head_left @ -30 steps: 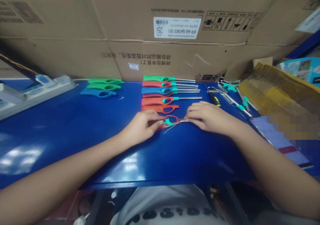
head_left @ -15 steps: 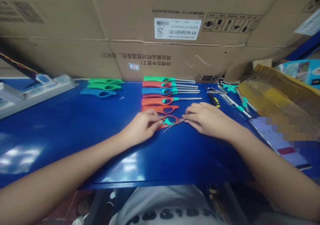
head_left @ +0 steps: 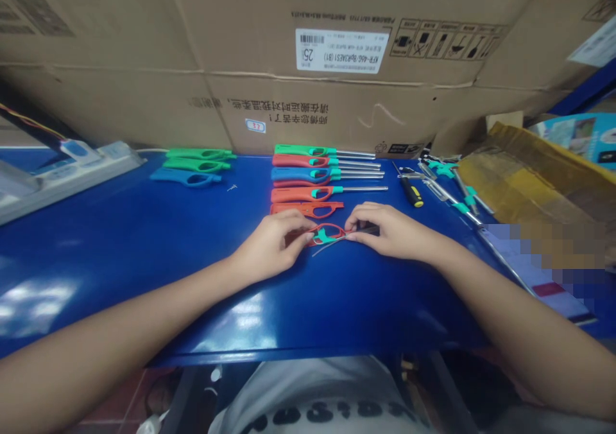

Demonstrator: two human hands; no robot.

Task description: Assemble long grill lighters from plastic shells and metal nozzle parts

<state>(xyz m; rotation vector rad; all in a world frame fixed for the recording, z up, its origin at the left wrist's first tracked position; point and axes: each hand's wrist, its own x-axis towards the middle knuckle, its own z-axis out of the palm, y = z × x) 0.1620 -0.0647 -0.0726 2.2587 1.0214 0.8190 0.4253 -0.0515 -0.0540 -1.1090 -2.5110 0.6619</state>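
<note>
An orange-red lighter shell [head_left: 332, 227] with a teal trigger [head_left: 323, 235] lies between my hands, low over the table. My left hand [head_left: 274, 244] is closed in a pinch around its rear end, hiding that part. Thumb and fingers of my right hand [head_left: 394, 232] pinch together at the front end of the shell. A thin grey metal piece [head_left: 328, 246] slants down-left from those fingertips, and a dark length shows under the right palm; whether they are one thing I cannot tell. Just beyond lies an orange lighter half-shell [head_left: 320, 210] without a metal tube.
Several long-necked lighters [head_left: 308, 194] lie in a row behind my hands. Green and blue handles [head_left: 192, 177] are at left by a power strip [head_left: 72, 180]. A screwdriver [head_left: 412, 193], loose tube parts [head_left: 459, 206] and a phone [head_left: 539, 280] lie right. Cardboard [head_left: 250, 42] walls the back.
My right hand has shifted slightly, its fingertips moving left and down against the shell's front end. The thin metal piece has turned a little flatter. My left hand keeps its pinch.
</note>
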